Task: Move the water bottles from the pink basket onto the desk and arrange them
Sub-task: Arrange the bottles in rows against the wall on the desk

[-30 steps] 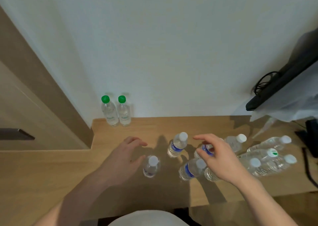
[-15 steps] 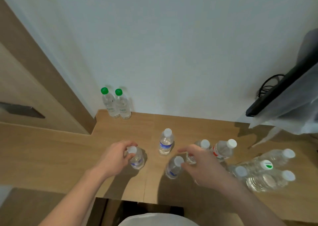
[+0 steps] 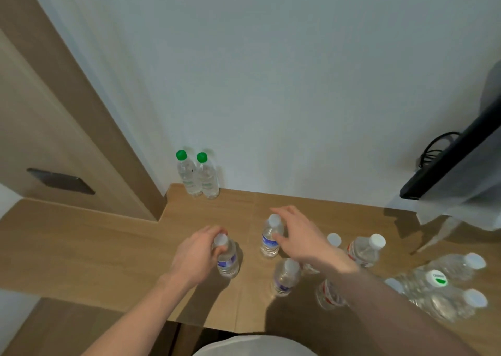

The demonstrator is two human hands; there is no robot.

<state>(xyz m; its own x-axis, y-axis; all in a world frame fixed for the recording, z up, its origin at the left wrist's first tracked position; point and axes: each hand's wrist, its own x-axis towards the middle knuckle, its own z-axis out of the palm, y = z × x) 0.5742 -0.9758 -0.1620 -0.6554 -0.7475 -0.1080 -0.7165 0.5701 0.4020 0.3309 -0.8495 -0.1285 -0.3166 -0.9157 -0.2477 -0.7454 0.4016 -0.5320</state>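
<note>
1. The left hand [image 3: 195,256] is curling its fingers round the neck and shoulder of a small white-capped bottle [image 3: 227,260], which is standing upright on the wooden surface [image 3: 81,247] near its front edge.
2. The right hand [image 3: 298,236] is reaching over a second upright blue-labelled bottle [image 3: 270,237]; its thumb is pressing against the bottle's side and its fingers are arching past the cap, loosely spread, so it is closing on the bottle rather than gripping it firmly.
3. These two bottles are standing near each other but apart, with bare wood between them.
4. Just in front of the right wrist, a third blue-labelled bottle [image 3: 284,277] is standing upright.
5. Beside it, under the right forearm, a red-labelled bottle [image 3: 329,293] is partly showing; whether it is upright I cannot tell.
6. Behind the forearm, a white cap [image 3: 334,239] is peeking out, and next to it another red-labelled bottle [image 3: 364,251] is leaning slightly.
7. Further right, a cluster of clear bottles [image 3: 444,288] is lying on its sides, touching one another; one cap is bearing a green mark.
8. At the back, against the white wall [image 3: 271,84], two green-capped bottles [image 3: 198,176] are standing side by side, touching.
9. To the far right, a dark monitor [image 3: 455,158] is hanging over the surface.
</note>
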